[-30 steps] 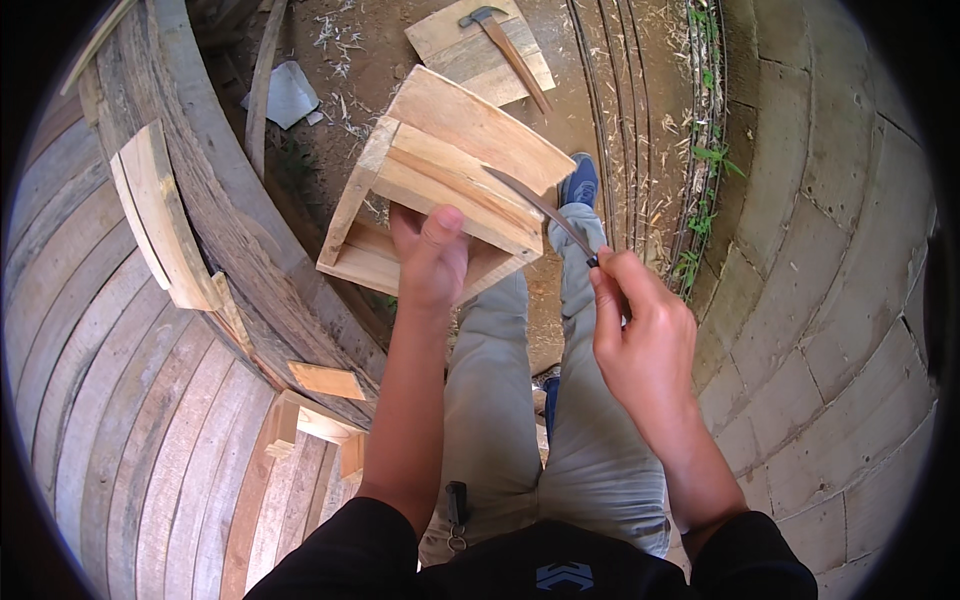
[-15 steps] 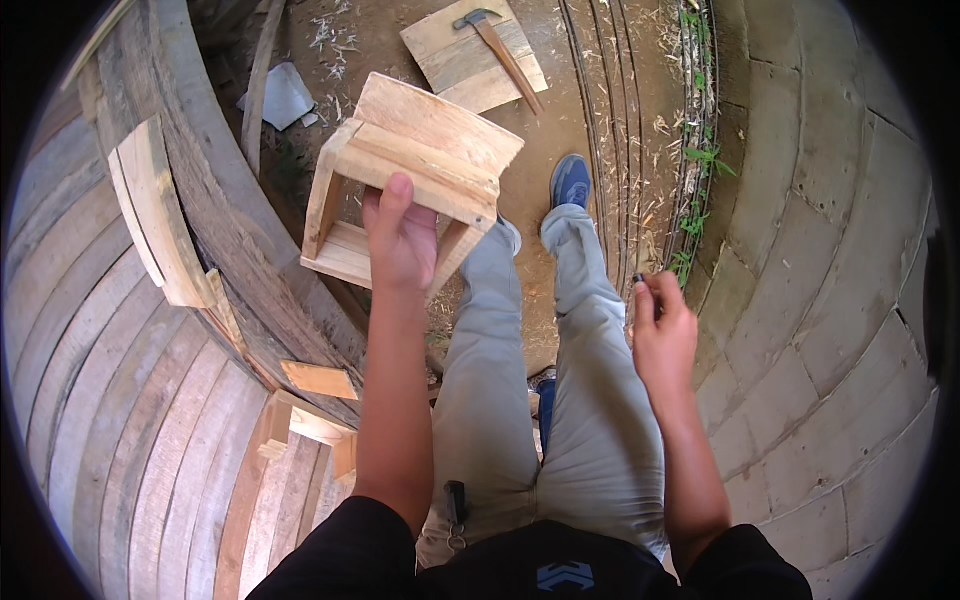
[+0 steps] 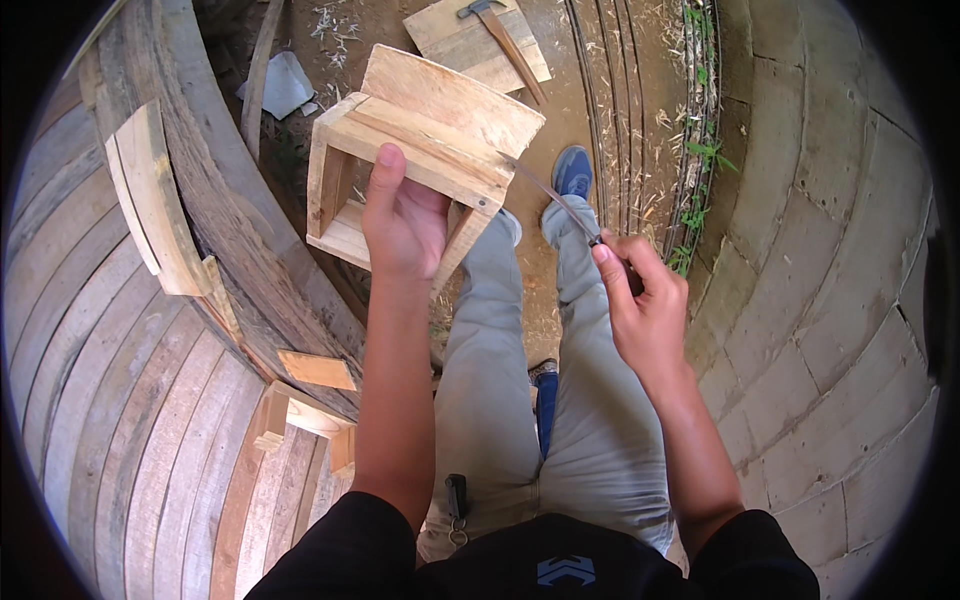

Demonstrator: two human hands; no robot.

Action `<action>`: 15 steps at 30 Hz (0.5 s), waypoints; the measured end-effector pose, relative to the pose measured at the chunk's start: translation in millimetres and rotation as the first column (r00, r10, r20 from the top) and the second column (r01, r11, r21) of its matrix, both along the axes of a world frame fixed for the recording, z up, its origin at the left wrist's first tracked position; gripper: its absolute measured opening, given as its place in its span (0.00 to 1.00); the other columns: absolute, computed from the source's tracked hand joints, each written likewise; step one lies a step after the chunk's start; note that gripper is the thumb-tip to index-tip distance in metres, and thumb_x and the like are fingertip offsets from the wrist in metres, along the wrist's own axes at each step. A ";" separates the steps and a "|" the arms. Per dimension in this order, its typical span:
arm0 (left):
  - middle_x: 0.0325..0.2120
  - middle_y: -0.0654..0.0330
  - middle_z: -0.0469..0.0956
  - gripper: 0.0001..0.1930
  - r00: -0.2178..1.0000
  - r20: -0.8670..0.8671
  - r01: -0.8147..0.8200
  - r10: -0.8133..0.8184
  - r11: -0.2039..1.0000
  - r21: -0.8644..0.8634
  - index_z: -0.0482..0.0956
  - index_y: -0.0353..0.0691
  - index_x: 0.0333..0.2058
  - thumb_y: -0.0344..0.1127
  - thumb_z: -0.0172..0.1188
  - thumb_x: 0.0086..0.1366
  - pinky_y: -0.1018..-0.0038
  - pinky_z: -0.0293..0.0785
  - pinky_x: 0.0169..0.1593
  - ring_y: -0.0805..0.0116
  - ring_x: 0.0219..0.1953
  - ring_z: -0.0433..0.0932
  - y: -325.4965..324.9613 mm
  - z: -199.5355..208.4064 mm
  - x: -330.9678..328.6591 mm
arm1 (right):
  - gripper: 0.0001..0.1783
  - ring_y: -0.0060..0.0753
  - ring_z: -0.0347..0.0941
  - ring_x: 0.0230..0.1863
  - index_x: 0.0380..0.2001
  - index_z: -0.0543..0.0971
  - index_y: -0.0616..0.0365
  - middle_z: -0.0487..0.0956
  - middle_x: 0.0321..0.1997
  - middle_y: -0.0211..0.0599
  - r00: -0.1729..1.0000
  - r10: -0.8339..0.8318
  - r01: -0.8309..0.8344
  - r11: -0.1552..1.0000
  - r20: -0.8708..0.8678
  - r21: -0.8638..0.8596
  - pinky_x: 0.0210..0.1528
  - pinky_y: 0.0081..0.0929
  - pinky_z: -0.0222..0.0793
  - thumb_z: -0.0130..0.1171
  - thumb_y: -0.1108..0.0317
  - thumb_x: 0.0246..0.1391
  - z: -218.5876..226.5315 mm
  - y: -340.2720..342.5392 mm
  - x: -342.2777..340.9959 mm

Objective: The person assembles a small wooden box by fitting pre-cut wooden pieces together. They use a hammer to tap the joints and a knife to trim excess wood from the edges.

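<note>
My left hand (image 3: 408, 222) is wrapped around one side of a small open wooden box (image 3: 425, 138), thumb on its outer face and fingers inside. The box is tilted, with a wider board sticking out along its far edge. To the right, my right hand (image 3: 648, 300) is closed on the dark handle of a knife (image 3: 556, 194). Its thin blade slants up and left, the tip at the box's right end; whether the tip touches the wood I cannot tell.
A claw hammer (image 3: 510, 50) lies on a square wooden panel (image 3: 455, 42) on the dirt floor ahead. Stacked planks (image 3: 120, 400) and wood offcuts (image 3: 318, 370) are at the left. Long thin rods (image 3: 600, 110) run along the ground beside the paved slabs (image 3: 800, 300) at right.
My right hand has moved up and left and turned, bringing the knife blade into view at the box. The box has shifted slightly up and right in my left hand.
</note>
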State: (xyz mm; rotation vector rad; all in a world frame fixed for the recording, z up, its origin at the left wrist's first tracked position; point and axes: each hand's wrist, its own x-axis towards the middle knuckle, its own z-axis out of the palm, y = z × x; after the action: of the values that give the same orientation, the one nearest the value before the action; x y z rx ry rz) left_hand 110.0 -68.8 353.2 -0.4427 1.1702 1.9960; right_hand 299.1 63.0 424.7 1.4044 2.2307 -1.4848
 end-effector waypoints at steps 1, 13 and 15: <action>0.62 0.52 0.69 0.32 1.000 0.020 -0.021 0.021 1.000 0.017 0.59 0.36 0.66 0.47 0.56 0.71 0.55 0.65 0.66 0.56 0.63 0.70 -0.3 0.2 -0.6 | 0.08 0.35 0.83 0.30 0.35 0.80 0.64 0.85 0.38 0.48 1.000 -0.002 0.002 1.000 0.015 -0.002 0.32 0.29 0.75 0.62 0.69 0.62 0.9 0.7 -1.1; 0.61 0.52 0.70 0.33 0.999 0.012 -0.033 0.032 0.998 0.048 0.60 0.36 0.66 0.47 0.58 0.70 0.56 0.67 0.65 0.56 0.62 0.71 1.4 3.7 -3.0 | 0.07 0.44 0.83 0.32 0.35 0.81 0.62 0.85 0.37 0.45 0.997 0.082 -0.079 0.985 -0.011 0.152 0.32 0.32 0.76 0.63 0.69 0.61 3.7 6.6 -3.5; 0.61 0.52 0.70 0.33 1.000 0.012 -0.024 0.023 0.999 0.048 0.60 0.37 0.66 0.48 0.58 0.70 0.56 0.67 0.65 0.56 0.61 0.72 1.9 3.9 -3.0 | 0.07 0.44 0.83 0.31 0.35 0.81 0.62 0.85 0.37 0.44 0.997 0.080 -0.080 0.985 0.009 0.155 0.31 0.33 0.75 0.63 0.69 0.60 4.9 5.9 -4.1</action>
State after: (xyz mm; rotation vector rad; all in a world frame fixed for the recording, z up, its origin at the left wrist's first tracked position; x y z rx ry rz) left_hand 106.9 -66.9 357.1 -0.4451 1.1122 2.0348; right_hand 295.0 68.9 429.5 1.3377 2.4166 -1.3089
